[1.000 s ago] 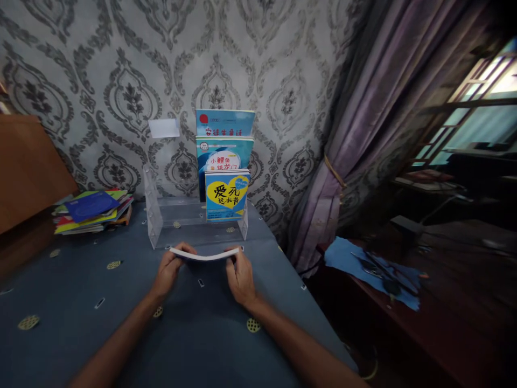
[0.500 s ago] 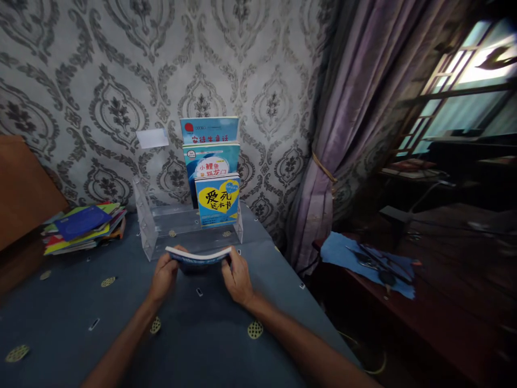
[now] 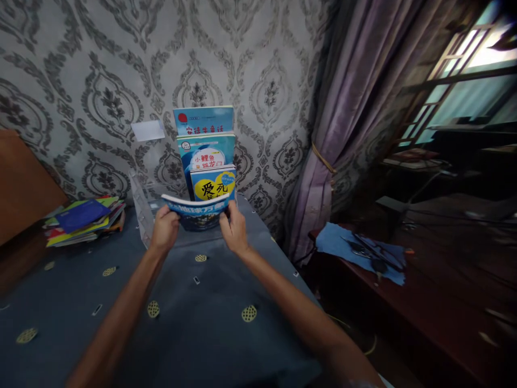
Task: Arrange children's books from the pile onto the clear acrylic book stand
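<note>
A thin dark-blue book (image 3: 200, 215) with a bowed top edge is held from both sides. My left hand (image 3: 165, 229) grips its left edge, and my right hand (image 3: 234, 226) pinches the right edge. Just behind it stands a clear acrylic book rack (image 3: 141, 210), its lower front partly covered by the held book. On the rack's right side, several books rise in steps: a blue one with a yellow heart (image 3: 218, 180) in front, a teal one (image 3: 205, 148) behind, and a light-blue one (image 3: 204, 118) at the back.
A pile of colourful books (image 3: 84, 218) lies on the left of the patterned dark cloth (image 3: 181, 334), beside a brown box-like object (image 3: 24, 183). Patterned wallpaper is behind. To the right hang a purple curtain (image 3: 343, 118) and, lower, a blue rag (image 3: 359, 253) with tools on it.
Both hands have moved forward and up with the book toward the rack. The book has tipped more upright, so its cover now shows and hides part of the yellow-heart book.
</note>
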Demonstrator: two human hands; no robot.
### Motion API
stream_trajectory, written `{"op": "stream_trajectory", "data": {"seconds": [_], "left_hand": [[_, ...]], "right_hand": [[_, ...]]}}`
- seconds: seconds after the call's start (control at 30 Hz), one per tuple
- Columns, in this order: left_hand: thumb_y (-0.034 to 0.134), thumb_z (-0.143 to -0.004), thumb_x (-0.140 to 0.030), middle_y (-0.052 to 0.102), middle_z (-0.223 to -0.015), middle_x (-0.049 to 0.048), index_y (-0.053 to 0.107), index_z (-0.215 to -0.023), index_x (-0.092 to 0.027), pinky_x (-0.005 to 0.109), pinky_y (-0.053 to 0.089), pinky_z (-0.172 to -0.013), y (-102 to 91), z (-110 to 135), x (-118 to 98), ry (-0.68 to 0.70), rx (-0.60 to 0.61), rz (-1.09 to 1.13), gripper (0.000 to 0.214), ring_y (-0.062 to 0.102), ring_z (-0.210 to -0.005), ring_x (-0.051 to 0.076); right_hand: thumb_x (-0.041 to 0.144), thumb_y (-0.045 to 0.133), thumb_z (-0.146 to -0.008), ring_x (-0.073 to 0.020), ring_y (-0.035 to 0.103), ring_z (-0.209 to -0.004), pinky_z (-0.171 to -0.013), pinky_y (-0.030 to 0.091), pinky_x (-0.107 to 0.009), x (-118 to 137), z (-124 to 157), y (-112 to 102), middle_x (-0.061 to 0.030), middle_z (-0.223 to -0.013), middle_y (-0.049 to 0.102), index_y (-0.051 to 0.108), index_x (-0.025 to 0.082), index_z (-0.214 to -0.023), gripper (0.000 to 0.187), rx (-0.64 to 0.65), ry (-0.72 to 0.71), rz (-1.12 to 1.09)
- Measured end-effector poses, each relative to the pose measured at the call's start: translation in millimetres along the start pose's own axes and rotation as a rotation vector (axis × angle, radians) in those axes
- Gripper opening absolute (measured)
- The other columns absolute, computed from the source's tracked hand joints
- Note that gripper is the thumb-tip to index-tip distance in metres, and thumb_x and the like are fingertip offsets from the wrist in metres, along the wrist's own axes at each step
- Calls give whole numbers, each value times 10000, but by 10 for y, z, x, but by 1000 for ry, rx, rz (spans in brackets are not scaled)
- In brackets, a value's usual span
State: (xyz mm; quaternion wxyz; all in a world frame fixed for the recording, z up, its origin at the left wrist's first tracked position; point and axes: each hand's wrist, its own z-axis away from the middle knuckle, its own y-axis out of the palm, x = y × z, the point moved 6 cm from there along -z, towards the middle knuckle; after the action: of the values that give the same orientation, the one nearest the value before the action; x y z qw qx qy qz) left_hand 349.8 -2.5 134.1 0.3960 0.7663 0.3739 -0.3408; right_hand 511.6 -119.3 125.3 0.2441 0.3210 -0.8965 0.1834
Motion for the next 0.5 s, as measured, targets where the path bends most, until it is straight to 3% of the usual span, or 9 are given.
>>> {"op": "stream_trajectory", "data": {"seconds": [0.23, 0.37, 0.5], "left_hand": [[505, -520, -121, 625, -639, -20, 635, -648, -178, 264, 477, -726, 332, -250, -12, 112, 91, 7, 191, 609, -757, 172], [477, -533, -131, 620, -664, -16, 607, -668, -179, 292, 477, -762, 364, -275, 92, 109, 80, -29, 194, 614, -801, 189], [487, -527, -138, 587, -629, -26, 572, -638, -176, 259, 440, -715, 342, -268, 207, 95, 52, 5, 145, 571, -711, 155]], "right_hand": [[280, 394, -930, -211, 531, -797, -775, 477, -361, -166, -252, -143, -12, -812, 555, 486, 246, -990, 115, 1, 14, -18], [276, 377, -940, -213, 549, -793, -773, 487, -367, -255, -275, -167, -18, -817, 562, 503, 245, -1007, 146, 49, 81, 56], [291, 387, -931, -211, 526, -750, -731, 465, -358, -315, -281, -175, -11, -783, 545, 512, 251, -992, 145, 80, 93, 89]]}}
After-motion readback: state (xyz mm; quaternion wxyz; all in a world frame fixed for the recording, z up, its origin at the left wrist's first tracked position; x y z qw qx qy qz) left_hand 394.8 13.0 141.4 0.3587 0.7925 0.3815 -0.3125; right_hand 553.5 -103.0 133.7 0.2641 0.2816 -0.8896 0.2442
